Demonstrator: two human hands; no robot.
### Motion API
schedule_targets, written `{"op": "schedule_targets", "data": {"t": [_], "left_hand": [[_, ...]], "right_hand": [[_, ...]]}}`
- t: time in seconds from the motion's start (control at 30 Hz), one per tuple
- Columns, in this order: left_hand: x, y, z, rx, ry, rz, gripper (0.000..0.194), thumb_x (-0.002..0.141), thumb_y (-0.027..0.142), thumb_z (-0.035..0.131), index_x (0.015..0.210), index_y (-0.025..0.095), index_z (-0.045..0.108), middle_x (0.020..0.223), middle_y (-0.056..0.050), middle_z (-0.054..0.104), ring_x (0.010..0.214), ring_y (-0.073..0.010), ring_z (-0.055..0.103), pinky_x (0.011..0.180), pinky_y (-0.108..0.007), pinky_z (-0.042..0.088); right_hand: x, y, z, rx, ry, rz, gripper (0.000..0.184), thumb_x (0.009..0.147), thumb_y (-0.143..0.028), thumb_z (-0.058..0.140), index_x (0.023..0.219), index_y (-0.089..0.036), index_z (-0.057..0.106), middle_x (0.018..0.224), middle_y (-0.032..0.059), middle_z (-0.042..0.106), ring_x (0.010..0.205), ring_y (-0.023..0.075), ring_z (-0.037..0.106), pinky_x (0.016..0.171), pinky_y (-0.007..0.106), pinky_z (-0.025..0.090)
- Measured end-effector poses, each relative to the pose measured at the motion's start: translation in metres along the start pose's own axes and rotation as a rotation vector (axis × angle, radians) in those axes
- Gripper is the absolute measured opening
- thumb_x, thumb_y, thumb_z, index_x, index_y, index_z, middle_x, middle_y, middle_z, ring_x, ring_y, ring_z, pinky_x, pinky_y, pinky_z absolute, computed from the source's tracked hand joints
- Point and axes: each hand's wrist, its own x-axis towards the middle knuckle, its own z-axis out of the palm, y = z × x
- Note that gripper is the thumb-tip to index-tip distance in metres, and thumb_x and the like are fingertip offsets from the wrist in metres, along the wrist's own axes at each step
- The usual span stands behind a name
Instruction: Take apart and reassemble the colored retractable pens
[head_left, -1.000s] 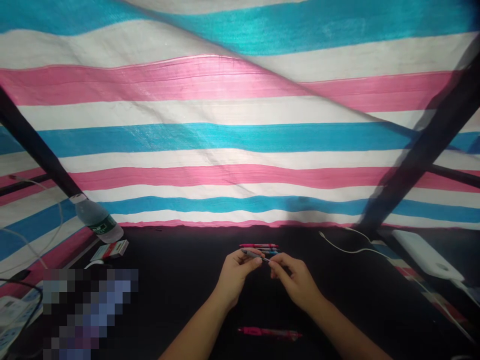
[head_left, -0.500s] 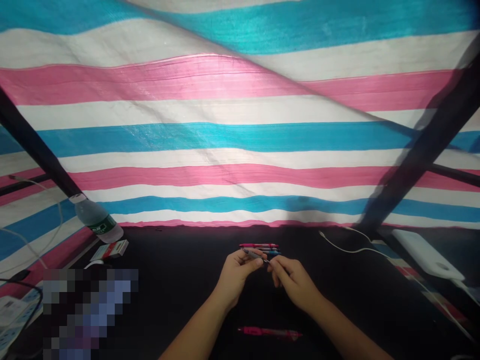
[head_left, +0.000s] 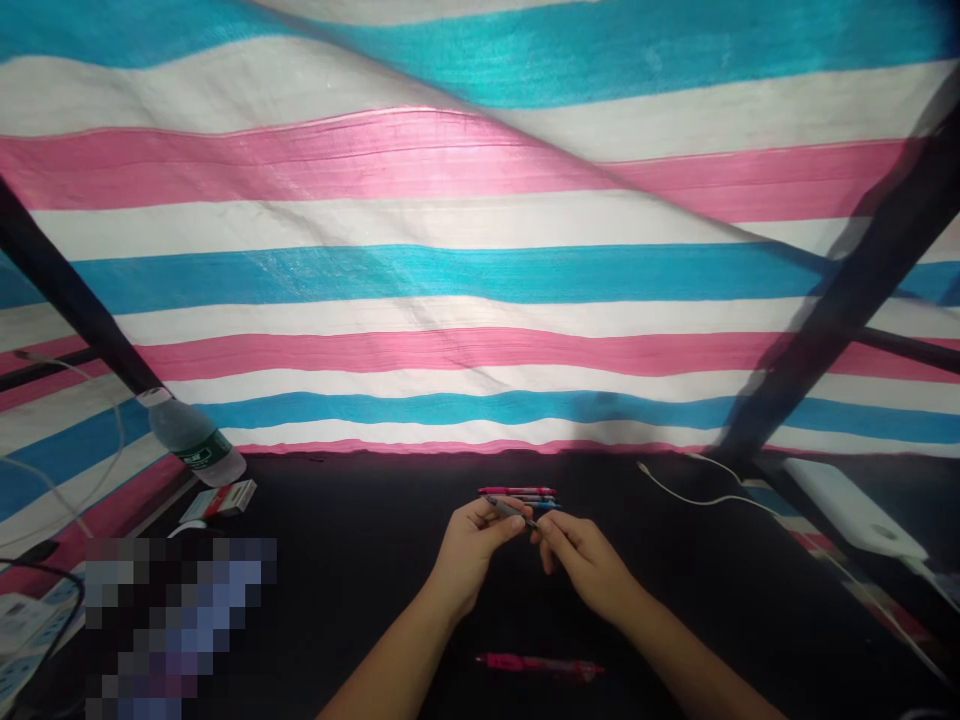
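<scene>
Between my two hands, over the dark tabletop, is a grey pen [head_left: 504, 507] that slants down to the right. My left hand [head_left: 469, 550] is closed around its barrel, thumb on top. My right hand [head_left: 589, 560] pinches the pen's right end, and the fingertips cover that part. Just beyond my hands lie several pens, among them a pink pen [head_left: 510, 491] and a blue pen [head_left: 549, 506], partly hidden by my fingers. Nearer to me, below my wrists, a pink pen [head_left: 540, 665] rests flat on the table.
On the left stand a clear bottle [head_left: 196, 440] and a small box [head_left: 218, 501], with a blurred-out patch in front. A white power bank [head_left: 855, 508] lies at the right beside a white cable [head_left: 697, 500]. Striped sheeting [head_left: 450, 270] hangs behind the black table [head_left: 360, 560].
My right fingertips have edged slightly left along the pen, toward my left hand. The thin bright piece between the hands now shows less. Everything else stays where it was.
</scene>
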Motion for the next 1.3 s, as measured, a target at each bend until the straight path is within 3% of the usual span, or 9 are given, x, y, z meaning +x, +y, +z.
{"op": "schedule_targets", "data": {"t": [0.13,0.27,0.47,0.67,0.8,0.93,1.03,1.2,1.3], "left_hand": [[0.0,0.002,0.0,-0.005,0.023,-0.002,0.023,0.077,0.027,0.087,0.097,0.016,0.081,0.099,-0.009,0.079,0.096,-0.0238,0.07,0.095,-0.036,0.05],[-0.001,0.003,0.002,-0.002,0.002,-0.007,0.023,0.077,0.027,0.087,0.096,0.016,0.081,0.098,-0.01,0.079,0.094,-0.0235,0.07,0.094,-0.036,0.05],[-0.001,0.004,0.002,0.01,-0.027,-0.005,0.023,0.078,0.027,0.086,0.096,0.015,0.08,0.098,-0.01,0.079,0.089,-0.0225,0.069,0.091,-0.036,0.05],[-0.001,0.005,0.0,0.027,0.002,0.006,0.022,0.079,0.027,0.085,0.098,0.016,0.08,0.098,-0.009,0.078,0.095,-0.0234,0.069,0.094,-0.035,0.049],[-0.002,0.005,0.001,0.025,-0.02,0.012,0.02,0.079,0.026,0.085,0.096,0.016,0.08,0.097,-0.009,0.078,0.091,-0.022,0.068,0.092,-0.035,0.049],[-0.003,0.005,0.003,0.012,-0.029,0.012,0.02,0.078,0.027,0.085,0.094,0.015,0.08,0.098,-0.009,0.079,0.091,-0.0218,0.069,0.092,-0.035,0.05],[-0.002,0.007,0.002,0.0,-0.022,0.005,0.022,0.078,0.028,0.086,0.095,0.015,0.081,0.097,-0.01,0.079,0.09,-0.0226,0.07,0.092,-0.036,0.05],[-0.001,0.008,0.0,-0.007,0.077,0.027,0.025,0.073,0.028,0.089,0.094,0.016,0.082,0.096,-0.009,0.079,0.094,-0.024,0.07,0.093,-0.036,0.05],[-0.002,0.007,0.001,0.037,0.07,-0.014,0.032,0.066,0.028,0.093,0.094,0.018,0.083,0.097,-0.01,0.08,0.096,-0.0262,0.07,0.092,-0.037,0.051]], "right_hand": [[0.001,0.001,0.002,-0.006,0.084,-0.042,0.023,0.096,-0.044,0.065,0.095,-0.021,0.066,0.081,0.0008,0.066,0.074,0.0195,0.06,0.069,0.03,0.045],[0.001,0.001,0.0,0.041,0.013,-0.014,0.039,0.104,-0.049,0.051,0.08,-0.021,0.064,0.063,-0.0008,0.064,0.062,0.0179,0.058,0.067,0.03,0.044],[0.001,-0.001,0.001,0.194,-0.095,0.091,0.054,0.106,-0.059,0.038,0.081,-0.02,0.066,0.051,-0.0024,0.059,0.051,0.0161,0.051,0.059,0.029,0.042],[0.0,-0.003,0.002,0.137,0.012,0.027,0.031,0.097,-0.052,0.064,0.094,-0.021,0.064,0.07,-0.0014,0.063,0.066,0.0177,0.058,0.064,0.029,0.044],[-0.001,-0.004,-0.001,0.12,-0.047,0.018,0.04,0.104,-0.052,0.051,0.081,-0.021,0.061,0.06,-0.0018,0.061,0.06,0.017,0.056,0.064,0.029,0.043],[-0.001,-0.003,-0.001,0.148,-0.126,0.041,0.046,0.108,-0.052,0.041,0.085,-0.02,0.065,0.054,-0.0024,0.062,0.054,0.0152,0.052,0.062,0.029,0.041],[-0.001,0.0,0.001,0.251,-0.135,0.073,0.045,0.106,-0.054,0.045,0.089,-0.019,0.066,0.056,-0.0022,0.062,0.052,0.0142,0.052,0.058,0.028,0.04],[-0.001,0.006,0.0,0.626,-0.042,0.1,0.037,0.097,-0.053,0.064,0.116,-0.021,0.065,0.073,0.0,0.065,0.057,0.0149,0.056,0.051,0.026,0.036],[0.003,0.008,-0.003,0.879,0.063,0.097,0.032,0.096,-0.053,0.066,0.107,-0.023,0.069,0.07,-0.0015,0.056,0.061,0.0155,0.053,0.054,0.027,0.038]]}}
